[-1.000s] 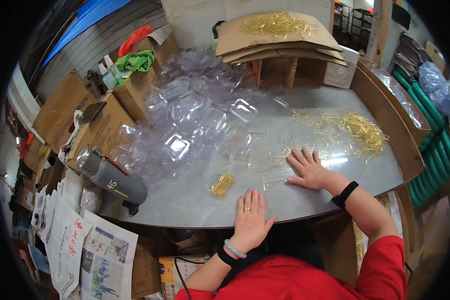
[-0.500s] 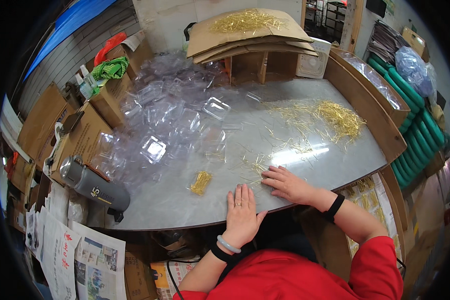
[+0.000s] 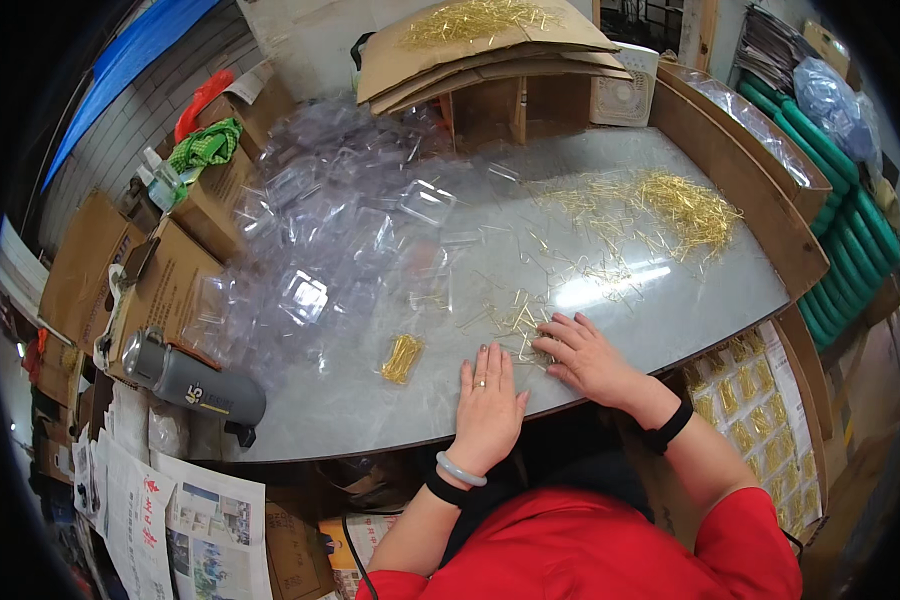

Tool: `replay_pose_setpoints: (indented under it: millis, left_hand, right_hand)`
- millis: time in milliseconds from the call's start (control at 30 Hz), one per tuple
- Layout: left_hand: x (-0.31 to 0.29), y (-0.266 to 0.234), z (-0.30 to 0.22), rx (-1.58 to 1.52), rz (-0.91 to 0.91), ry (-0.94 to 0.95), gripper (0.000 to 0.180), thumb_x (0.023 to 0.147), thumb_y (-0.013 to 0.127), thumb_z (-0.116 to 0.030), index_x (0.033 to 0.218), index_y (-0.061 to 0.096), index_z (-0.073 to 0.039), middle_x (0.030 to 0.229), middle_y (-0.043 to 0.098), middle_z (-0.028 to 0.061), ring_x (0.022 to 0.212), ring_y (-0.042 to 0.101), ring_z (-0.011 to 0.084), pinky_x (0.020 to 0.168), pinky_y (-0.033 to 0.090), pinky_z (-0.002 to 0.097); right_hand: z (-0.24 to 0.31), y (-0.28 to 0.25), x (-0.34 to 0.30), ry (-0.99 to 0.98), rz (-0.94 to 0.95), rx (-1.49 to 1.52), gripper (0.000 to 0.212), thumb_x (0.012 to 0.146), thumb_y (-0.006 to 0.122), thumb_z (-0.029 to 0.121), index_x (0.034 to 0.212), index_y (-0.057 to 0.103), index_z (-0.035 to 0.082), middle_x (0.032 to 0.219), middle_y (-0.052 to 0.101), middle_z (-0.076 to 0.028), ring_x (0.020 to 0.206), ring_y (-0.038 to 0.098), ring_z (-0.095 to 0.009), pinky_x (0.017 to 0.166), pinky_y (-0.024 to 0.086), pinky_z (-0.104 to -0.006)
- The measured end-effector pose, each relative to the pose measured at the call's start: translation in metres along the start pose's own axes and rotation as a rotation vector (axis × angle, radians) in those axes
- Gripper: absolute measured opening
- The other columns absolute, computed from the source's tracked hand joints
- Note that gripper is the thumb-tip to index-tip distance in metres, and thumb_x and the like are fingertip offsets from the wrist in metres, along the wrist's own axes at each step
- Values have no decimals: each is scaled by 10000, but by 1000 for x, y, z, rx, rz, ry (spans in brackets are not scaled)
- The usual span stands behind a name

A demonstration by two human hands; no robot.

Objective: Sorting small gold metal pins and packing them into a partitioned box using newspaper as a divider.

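My left hand lies flat on the grey table near its front edge, fingers together and holding nothing. My right hand rests beside it with fingers spread, its tips on a loose scatter of thin gold pins. A small clear packet filled with gold pins lies just left of my left hand. A larger heap of gold pins sits at the table's far right. Many empty clear plastic blister shells are piled over the table's left half.
A grey bottle lies on its side at the table's left front corner. Cardboard boxes line the left side. A cardboard shelf topped with more pins stands at the back. Newspapers lie lower left; filled pin packets lie below the table's right edge.
The view has shifted, and both hands now sit closer together. My right hand has slid left and toward me, onto the scattered pins. My left hand stays flat on the table.
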State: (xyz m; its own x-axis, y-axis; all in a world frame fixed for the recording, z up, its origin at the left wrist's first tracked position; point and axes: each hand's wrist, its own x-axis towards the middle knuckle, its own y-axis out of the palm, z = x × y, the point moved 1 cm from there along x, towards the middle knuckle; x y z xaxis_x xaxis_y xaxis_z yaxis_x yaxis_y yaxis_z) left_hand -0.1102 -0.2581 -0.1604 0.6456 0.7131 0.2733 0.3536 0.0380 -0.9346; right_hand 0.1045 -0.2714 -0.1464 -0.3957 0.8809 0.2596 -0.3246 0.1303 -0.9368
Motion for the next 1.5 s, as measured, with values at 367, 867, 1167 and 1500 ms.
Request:
replay_pose_setpoints:
  millis: [367, 867, 1167, 1500]
  left_hand:
    - [7, -16, 2, -262, -111, -56, 500, 863, 688, -132, 1306, 525, 35, 1356, 506, 217, 1275, 454, 399, 1090, 356, 471]
    - [8, -15, 9, -346, -132, -46, 590, 790, 781, -210, 1255, 520, 42, 1298, 501, 215, 1248, 441, 409, 1047, 383, 459]
    - [7, -12, 12, -312, -63, -24, 690, 800, 773, -220, 1340, 459, 73, 1361, 463, 230, 1310, 391, 430, 1112, 327, 477]
    - [10, -15, 9, -347, -29, -62, 782, 782, 792, -204, 1398, 392, 64, 1408, 411, 236, 1337, 355, 429, 1124, 310, 482]
  right_hand:
    - [32, -3, -19, 311, -159, 34, 533, 920, 628, 322, 1375, 490, 81, 1431, 441, -205, 1373, 345, -443, 1135, 276, -554]
    - [35, -8, -5, 188, -205, 105, 399, 898, 607, 120, 1288, 538, 73, 1368, 487, -173, 1343, 395, -402, 1135, 310, -522]
    - [23, 7, 0, 141, -158, 70, 418, 846, 554, 11, 1262, 544, 48, 1366, 502, -168, 1339, 413, -399, 1142, 314, -499]
    - [16, -3, -2, 0, -251, 107, 444, 791, 636, 42, 1229, 564, 59, 1249, 561, -123, 1248, 488, -335, 1059, 391, -457]
